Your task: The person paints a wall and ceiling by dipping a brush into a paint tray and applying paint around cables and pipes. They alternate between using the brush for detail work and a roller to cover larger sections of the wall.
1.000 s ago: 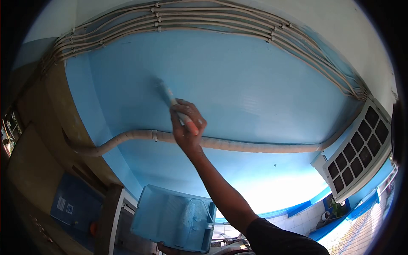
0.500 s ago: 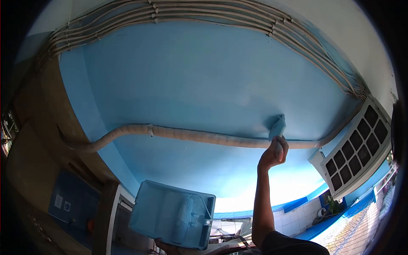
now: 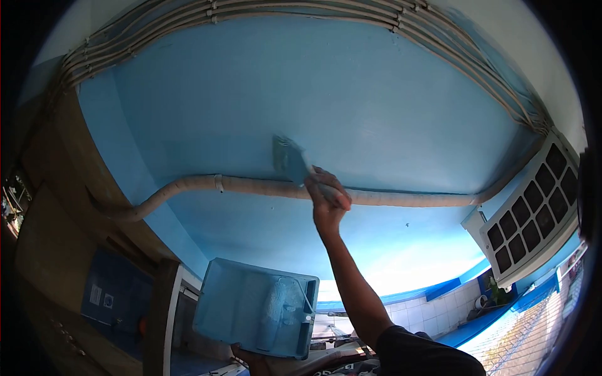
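Note:
My right hand (image 3: 327, 195) is wrapped round the handle of a wide paint brush (image 3: 291, 161), raised in front of the blue wall (image 3: 238, 94). The bristles point up and left, just above the wrapped pipe (image 3: 269, 187); whether they touch the wall I cannot tell. Low in the view, my left hand (image 3: 251, 358) grips the bottom edge of a blue paint tray (image 3: 235, 307). Its fingers are mostly hidden under the tray. A wet, pale blue patch and a thin wire handle show inside the tray.
Several thin pipes (image 3: 301, 7) run along the top of the wall. An air conditioner unit (image 3: 530, 210) juts out at the right. A brown wall and a blue door (image 3: 116, 294) are at the left. White tiles (image 3: 433, 310) and a blue ledge lie low on the right.
My right hand has swept left with the brush, from the right part of the wall to near its middle. The brush now tilts left. My left hand still holds the tray.

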`<state>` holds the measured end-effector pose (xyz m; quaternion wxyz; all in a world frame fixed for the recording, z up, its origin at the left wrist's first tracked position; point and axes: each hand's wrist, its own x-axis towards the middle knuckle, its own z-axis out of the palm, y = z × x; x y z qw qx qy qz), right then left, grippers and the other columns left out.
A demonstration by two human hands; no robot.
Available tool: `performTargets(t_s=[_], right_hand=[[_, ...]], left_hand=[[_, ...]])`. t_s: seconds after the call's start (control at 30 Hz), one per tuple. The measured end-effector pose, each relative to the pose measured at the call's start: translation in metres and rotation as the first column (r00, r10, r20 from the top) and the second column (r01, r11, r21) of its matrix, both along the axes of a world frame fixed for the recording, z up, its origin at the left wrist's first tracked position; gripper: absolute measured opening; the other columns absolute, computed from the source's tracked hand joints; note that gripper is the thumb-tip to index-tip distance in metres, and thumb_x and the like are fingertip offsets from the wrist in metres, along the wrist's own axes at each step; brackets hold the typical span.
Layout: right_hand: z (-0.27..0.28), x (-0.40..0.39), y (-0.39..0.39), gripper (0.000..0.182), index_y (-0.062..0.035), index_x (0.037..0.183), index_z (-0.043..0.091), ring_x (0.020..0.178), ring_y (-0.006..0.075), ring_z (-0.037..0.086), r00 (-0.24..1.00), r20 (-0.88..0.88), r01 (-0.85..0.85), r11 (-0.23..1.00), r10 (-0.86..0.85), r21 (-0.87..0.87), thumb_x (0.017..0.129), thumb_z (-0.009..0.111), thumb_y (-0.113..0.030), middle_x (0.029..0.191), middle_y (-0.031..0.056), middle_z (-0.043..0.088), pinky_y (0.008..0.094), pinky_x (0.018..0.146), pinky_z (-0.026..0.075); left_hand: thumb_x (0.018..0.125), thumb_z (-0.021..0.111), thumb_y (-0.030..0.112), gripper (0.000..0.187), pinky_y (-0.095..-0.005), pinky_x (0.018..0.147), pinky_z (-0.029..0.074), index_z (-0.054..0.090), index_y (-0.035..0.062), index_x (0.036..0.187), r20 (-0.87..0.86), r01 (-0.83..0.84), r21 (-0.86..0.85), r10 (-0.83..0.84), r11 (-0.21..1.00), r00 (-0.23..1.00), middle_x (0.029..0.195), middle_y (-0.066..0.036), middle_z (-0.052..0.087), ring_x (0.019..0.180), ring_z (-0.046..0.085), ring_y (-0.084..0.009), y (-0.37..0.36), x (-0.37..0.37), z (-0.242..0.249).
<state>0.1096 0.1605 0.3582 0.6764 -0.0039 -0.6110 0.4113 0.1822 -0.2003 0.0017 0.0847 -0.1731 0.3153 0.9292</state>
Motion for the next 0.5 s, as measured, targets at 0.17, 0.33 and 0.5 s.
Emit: performTargets(t_s=[0.17,0.33,0.5], right_hand=[[-0.034,0.156,0.105,0.017,0.0086,0.097,0.067,0.103,0.0338,0.069,0.949,-0.051,0.282,0.909,-0.312,-0.307,0.081,0.074,0.004,0.105,0.0226,0.069,0.0456,0.093,0.059],[-0.043,0.183,0.122,0.015,0.0089,0.097,0.067,0.098,0.0346,0.071,0.784,-0.120,0.542,0.766,-0.609,-0.345,0.087,0.073,0.000,0.103,0.0229,0.070,0.0442,0.084,0.064],[-0.031,0.055,0.022,0.010,-0.0049,0.090,0.072,0.096,0.0347,0.071,0.626,-0.061,0.772,0.607,-0.777,0.189,0.083,0.072,0.002,0.106,0.0176,0.071,0.0396,0.080,0.059]], left_hand=[[0.074,0.054,0.041,0.078,-0.0524,0.102,0.042,0.045,0.0001,0.139,-0.030,0.074,0.138,-0.071,0.988,0.997,0.137,-0.018,0.049,0.126,0.047,-0.0397,0.004,-0.001,0.012],[0.074,0.055,0.040,0.077,-0.0534,0.102,0.043,0.045,0.0007,0.140,-0.037,0.058,0.157,-0.052,0.986,0.998,0.136,-0.019,0.050,0.126,0.047,-0.0406,0.002,-0.004,-0.003],[0.074,0.055,0.040,0.076,-0.0530,0.102,0.043,0.047,0.0006,0.139,0.007,0.038,0.155,-0.040,0.987,0.999,0.136,-0.019,0.051,0.126,0.048,-0.0389,0.005,0.000,0.012]])
